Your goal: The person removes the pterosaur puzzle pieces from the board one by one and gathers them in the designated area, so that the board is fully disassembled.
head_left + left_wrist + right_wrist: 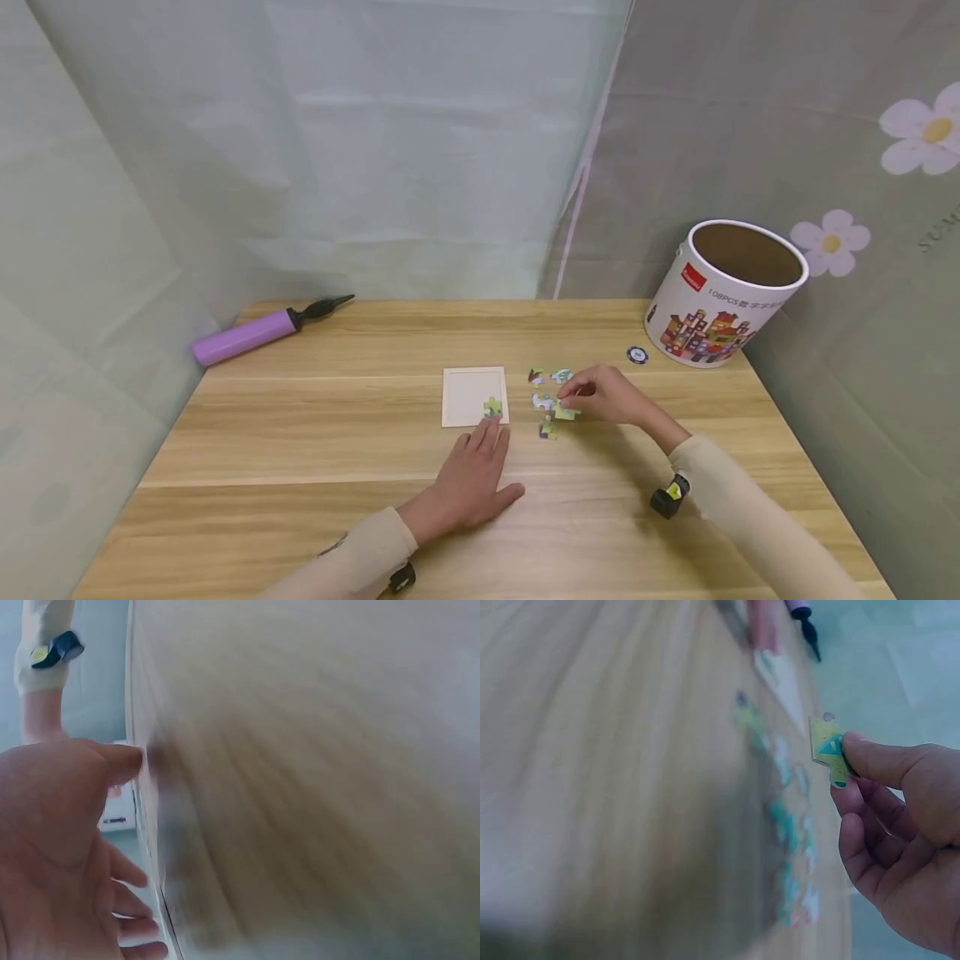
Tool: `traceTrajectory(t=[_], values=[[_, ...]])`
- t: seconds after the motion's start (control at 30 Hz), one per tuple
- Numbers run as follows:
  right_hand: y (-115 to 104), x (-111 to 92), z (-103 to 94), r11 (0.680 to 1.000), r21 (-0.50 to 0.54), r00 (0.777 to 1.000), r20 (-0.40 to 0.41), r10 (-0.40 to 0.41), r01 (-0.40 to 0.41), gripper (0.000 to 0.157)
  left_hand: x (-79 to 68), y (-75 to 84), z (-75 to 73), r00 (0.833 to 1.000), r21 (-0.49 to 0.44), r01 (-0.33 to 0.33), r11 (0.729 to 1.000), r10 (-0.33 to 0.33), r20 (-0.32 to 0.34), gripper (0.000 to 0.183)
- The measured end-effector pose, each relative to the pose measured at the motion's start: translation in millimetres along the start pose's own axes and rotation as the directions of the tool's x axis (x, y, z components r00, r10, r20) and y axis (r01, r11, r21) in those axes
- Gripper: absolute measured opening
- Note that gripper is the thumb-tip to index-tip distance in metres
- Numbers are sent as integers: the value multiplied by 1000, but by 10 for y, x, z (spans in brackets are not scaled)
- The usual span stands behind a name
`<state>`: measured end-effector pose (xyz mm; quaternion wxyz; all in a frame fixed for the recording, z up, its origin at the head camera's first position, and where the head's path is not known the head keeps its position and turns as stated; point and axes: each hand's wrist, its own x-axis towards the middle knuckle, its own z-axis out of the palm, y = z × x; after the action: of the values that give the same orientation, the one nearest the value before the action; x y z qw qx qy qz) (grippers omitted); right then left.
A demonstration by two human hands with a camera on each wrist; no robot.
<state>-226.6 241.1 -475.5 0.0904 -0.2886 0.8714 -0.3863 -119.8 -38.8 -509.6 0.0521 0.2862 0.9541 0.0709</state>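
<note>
My right hand (603, 393) pinches a green jigsaw puzzle piece (566, 412) between thumb and fingers. In the right wrist view that held piece (826, 750) shows a blue-green mark and a rounded tab, raised off the table. Several loose puzzle pieces (542, 402) lie just left of this hand. A square, pale puzzle tray (465, 392) sits left of them, with one green piece (492, 407) in its lower right corner. My left hand (472, 475) lies palm down, fingers straight, fingertips at the tray's near edge by that piece; the left wrist view shows no held object.
A large white bucket (731, 292) with printed blocks stands at the back right. A dark round chip (637, 355) lies before it. At the back left is a purple hand pump (247, 337) with a black nozzle. Fabric walls (420, 150) border the wooden table (315, 450).
</note>
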Motion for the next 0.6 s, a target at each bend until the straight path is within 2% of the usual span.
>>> traceTrajectory(t=[0.1, 0.2, 0.4, 0.6], values=[[54, -109, 0, 1000, -17, 1000, 16, 24, -23, 6, -7, -110, -18, 999, -28, -5, 1000, 3, -52, 83], [87, -195, 13, 998, -27, 998, 29, 52, -51, 4, -35, -265, -75, 998, -25, -16, 1000, 14, -66, 83], [142, -307, 73, 997, -29, 996, 35, 79, -78, 4, -139, -563, -131, 1000, -26, -28, 999, 28, -6, 84], [194, -338, 126, 997, -44, 997, 30, 69, -68, 5, -201, -744, -134, 998, -56, -39, 998, 41, 40, 85]])
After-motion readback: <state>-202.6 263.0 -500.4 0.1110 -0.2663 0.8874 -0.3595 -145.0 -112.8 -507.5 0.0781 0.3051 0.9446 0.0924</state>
